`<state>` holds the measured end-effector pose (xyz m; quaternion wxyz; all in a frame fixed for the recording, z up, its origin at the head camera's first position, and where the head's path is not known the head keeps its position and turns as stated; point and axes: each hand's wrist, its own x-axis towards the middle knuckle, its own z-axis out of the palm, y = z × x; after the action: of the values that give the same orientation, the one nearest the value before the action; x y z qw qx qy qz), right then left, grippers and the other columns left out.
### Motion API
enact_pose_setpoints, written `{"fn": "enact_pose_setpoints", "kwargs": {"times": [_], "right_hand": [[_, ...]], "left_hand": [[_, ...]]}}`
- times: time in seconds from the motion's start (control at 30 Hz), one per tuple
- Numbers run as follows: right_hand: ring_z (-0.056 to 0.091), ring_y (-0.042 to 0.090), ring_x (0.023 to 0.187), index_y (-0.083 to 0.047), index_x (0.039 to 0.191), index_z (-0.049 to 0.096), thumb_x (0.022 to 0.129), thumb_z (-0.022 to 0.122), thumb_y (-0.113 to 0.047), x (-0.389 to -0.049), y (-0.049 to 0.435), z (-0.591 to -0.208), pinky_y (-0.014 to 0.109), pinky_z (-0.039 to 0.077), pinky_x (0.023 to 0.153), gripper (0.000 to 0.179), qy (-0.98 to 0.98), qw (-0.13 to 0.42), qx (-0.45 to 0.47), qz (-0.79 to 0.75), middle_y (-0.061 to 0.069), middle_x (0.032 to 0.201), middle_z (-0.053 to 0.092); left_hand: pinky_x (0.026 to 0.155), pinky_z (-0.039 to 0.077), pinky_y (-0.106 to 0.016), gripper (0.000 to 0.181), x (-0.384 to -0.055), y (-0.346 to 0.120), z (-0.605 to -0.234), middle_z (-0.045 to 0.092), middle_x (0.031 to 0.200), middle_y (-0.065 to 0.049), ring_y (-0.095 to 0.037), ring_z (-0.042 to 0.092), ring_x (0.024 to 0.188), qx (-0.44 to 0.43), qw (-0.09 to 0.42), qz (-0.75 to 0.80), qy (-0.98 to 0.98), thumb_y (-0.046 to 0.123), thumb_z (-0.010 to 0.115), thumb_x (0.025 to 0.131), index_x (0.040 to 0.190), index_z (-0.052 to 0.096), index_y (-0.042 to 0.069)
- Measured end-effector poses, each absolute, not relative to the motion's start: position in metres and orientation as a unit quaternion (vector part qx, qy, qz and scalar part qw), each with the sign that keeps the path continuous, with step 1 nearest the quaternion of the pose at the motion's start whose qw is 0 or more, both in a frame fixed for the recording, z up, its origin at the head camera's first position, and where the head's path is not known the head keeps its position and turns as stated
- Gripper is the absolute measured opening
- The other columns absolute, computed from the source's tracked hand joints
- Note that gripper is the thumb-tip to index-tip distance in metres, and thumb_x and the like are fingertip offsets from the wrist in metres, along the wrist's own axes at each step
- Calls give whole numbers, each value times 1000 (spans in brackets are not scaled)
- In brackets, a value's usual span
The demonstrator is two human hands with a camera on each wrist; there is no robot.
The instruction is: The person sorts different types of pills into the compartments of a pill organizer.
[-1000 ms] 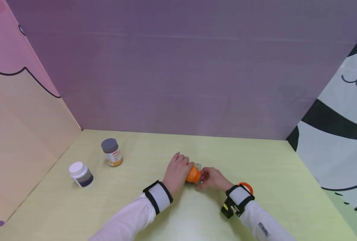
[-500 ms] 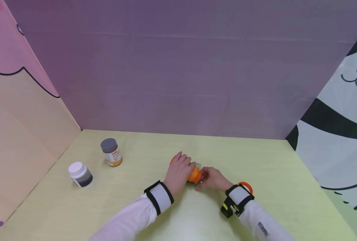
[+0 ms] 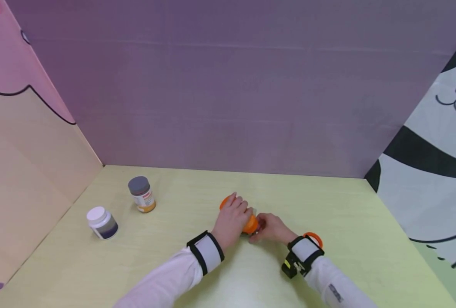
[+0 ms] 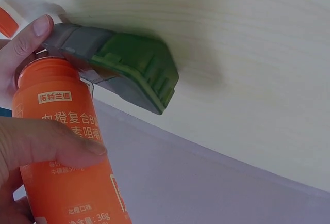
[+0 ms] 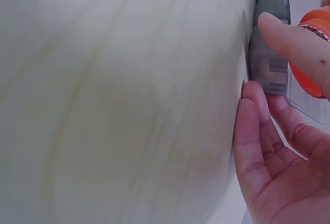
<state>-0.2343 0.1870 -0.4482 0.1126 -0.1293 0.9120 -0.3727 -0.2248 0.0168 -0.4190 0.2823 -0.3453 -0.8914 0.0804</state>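
My left hand (image 3: 232, 221) grips an orange bottle (image 4: 67, 146) with white printing, its thumb lying across the label. The bottle is tipped over, its uncapped mouth low beside a pill organizer (image 4: 116, 53) with grey and green compartments. At the organizer's grey end, my right hand (image 3: 273, 229) holds it between thumb and fingers. In the right wrist view, a clear lid (image 5: 307, 97) stands out from the organizer beside the bottle's mouth. Whatever lies inside the compartments is hidden.
An orange cap (image 3: 315, 239) lies on the table behind my right wrist. To the left stand a white-capped bottle (image 3: 102, 223) and a grey-capped bottle (image 3: 142, 194). A purple wall (image 3: 228, 94) closes the back, with printed panels at both sides.
My left hand and the orange bottle have shifted slightly to the right, and more of the bottle's far end shows past the fingers. My right hand has stayed nearly still.
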Motion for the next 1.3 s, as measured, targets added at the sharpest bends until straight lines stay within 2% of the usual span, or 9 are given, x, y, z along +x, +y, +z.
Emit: {"fn": "enact_pose_setpoints", "kwargs": {"times": [0.5, 0.9, 1.1, 1.3], "right_hand": [[50, 12, 63, -4, 84, 58, 61, 83, -17, -234, 187, -452, 26, 43, 59, 37, 913, 113, -128, -370, -1, 70, 56], [50, 12, 62, -4, 83, 58, 60, 84, -16, -233, 188, -452, 25, 43, 60, 37, 914, 111, -122, -370, -1, 69, 55], [50, 11, 63, -3, 84, 57, 61, 83, -14, -232, 188, -451, 25, 43, 60, 37, 911, 112, -121, -378, 0, 71, 56], [50, 12, 66, -3, 86, 58, 61, 83, -14, -232, 186, -450, 26, 44, 61, 37, 910, 110, -113, -383, 2, 74, 57]], "left_hand": [[105, 26, -38, 29, -223, 16, -419, 58, 99, 2, -20, 47, 104, -350, 285, 112, -885, 15, 71, 75, 104, 66, 21], [102, 30, -39, 34, -225, 12, -424, 59, 92, 1, -19, 49, 97, -330, 279, 46, -901, 8, 72, 69, 101, 67, 20], [96, 35, -42, 41, -229, 3, -426, 62, 92, -1, -22, 52, 92, -296, 235, -25, -926, 2, 72, 64, 101, 67, 17], [99, 35, -43, 46, -233, -6, -427, 64, 95, -7, -26, 56, 92, -283, 184, -109, -935, -6, 72, 59, 103, 65, 9]]}}
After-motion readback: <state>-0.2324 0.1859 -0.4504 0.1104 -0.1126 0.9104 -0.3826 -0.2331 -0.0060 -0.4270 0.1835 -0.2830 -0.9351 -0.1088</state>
